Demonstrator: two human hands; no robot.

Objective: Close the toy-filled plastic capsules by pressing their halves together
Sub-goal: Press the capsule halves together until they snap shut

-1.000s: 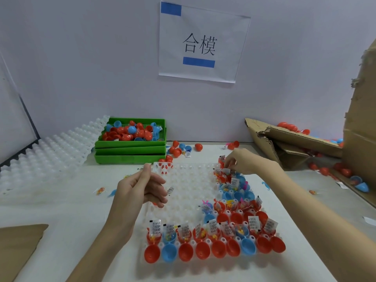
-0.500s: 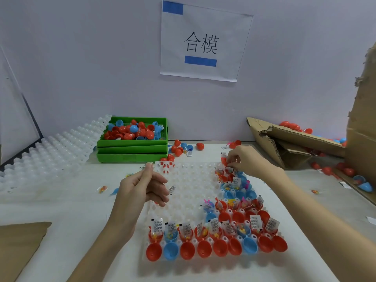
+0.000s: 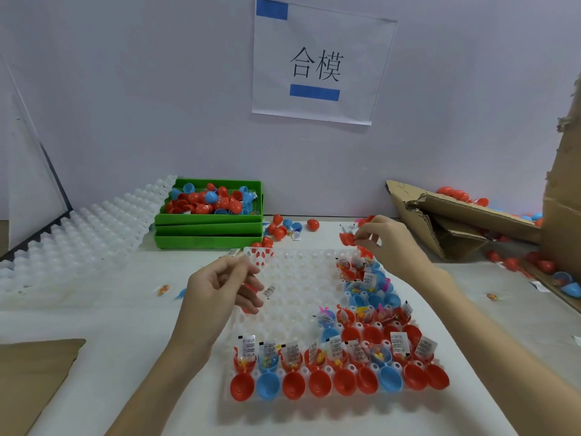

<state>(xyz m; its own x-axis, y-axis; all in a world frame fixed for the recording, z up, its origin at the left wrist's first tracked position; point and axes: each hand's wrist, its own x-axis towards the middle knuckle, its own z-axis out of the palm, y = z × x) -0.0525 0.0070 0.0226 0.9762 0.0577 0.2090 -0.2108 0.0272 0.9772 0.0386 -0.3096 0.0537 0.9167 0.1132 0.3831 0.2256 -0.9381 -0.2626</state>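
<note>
Even, soft indoor light, no harsh glare

The white table (image 3: 94,341) reads bright, with faint shadows under both forearms; straight lines bow toward the picture's edges, and the cardboard (image 3: 566,199) at the far right edge and the near corners look slightly soft.

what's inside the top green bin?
The top green bin holds a loose heap of red and blue capsule halves, with a few small packets at its right end. Whatever lies under the heap, and inside the stacked bins below, is covered.

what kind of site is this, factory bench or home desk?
Likely a small factory packing bench: a white cell tray lined with open toy-filled capsules, a green bin of loose capsule halves, torn cardboard cartons, and a printed station sign on the wall.
</note>
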